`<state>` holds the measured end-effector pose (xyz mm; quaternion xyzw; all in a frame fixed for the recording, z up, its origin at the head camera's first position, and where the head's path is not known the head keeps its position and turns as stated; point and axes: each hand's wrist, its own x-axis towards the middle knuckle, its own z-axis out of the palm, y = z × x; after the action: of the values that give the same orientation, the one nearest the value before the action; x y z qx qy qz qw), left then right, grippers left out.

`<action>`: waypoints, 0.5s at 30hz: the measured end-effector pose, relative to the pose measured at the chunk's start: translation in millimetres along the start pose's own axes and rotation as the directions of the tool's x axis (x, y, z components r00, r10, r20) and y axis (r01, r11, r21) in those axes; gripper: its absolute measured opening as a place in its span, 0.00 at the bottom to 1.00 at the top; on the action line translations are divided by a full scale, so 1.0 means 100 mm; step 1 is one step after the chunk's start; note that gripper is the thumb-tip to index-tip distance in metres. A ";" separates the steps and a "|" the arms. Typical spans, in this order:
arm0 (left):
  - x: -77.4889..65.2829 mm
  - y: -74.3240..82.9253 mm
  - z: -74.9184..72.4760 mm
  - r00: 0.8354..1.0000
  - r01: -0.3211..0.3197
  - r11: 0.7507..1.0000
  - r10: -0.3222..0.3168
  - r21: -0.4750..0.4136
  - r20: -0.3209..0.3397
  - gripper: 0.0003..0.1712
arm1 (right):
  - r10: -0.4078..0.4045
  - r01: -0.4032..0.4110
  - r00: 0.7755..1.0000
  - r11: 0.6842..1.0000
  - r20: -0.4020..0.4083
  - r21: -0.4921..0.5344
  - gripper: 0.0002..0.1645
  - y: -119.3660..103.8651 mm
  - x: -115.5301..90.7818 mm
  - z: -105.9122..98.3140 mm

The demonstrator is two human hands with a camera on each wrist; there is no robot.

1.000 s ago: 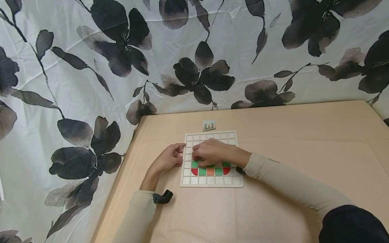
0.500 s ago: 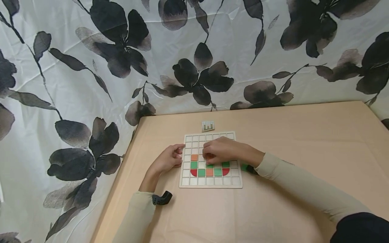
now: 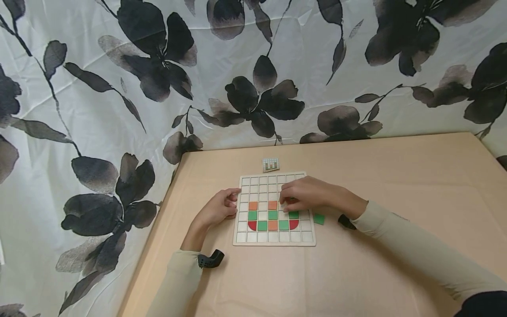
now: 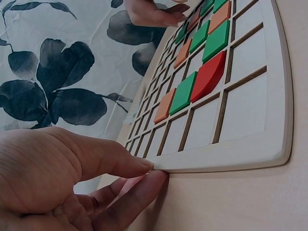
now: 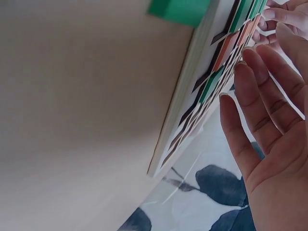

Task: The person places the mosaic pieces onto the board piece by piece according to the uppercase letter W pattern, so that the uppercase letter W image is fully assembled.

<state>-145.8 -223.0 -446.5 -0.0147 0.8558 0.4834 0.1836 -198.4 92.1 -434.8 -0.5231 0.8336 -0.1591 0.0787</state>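
A pale grid board [image 3: 253, 238] lies on the table with green, orange and red tiles set in its squares. My left hand [image 3: 217, 209] is at its left edge; in the left wrist view the thumb and a finger pinch the rim. Over the board's right half is my right hand [image 3: 306, 193], and in the right wrist view its fingers [image 5: 245, 86] are loosely extended with nothing seen between them. An orange tile [image 5: 226, 50] and a green tile [image 5: 211, 84] sit in squares near those fingers, largely hidden by the hand in the head view.
A loose green tile [image 3: 318, 219] lies against the board's right side. Behind the far edge of the board is a small card with a grid pattern [image 3: 271, 165]. A floral cloth [image 3: 222, 79] hangs behind the wooden table [image 3: 396, 185].
My right hand has moved right across the board, uncovering orange tiles in the left and middle columns, a middle green tile and the loose green tile. My left hand has stayed at the edge.
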 end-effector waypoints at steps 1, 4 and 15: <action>0.00 0.00 0.00 1.000 0.001 1.000 -0.001 0.000 -0.001 0.38 | 0.006 -0.006 1.000 1.000 0.001 0.001 0.11 0.00 -0.03 -0.01; -0.01 0.01 0.00 1.000 0.006 1.000 -0.006 -0.005 0.001 0.38 | 0.016 -0.016 1.000 1.000 -0.008 0.016 0.09 0.02 -0.11 -0.03; 0.00 0.01 0.00 1.000 0.004 1.000 -0.004 -0.016 0.007 0.38 | 0.033 -0.033 0.999 0.999 -0.008 0.020 0.06 0.09 -0.36 -0.03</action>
<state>-145.6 -222.7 -445.3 -0.0161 0.8512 0.4900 0.1872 -191.5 128.2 -436.0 -0.5080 0.8407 -0.1682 0.0830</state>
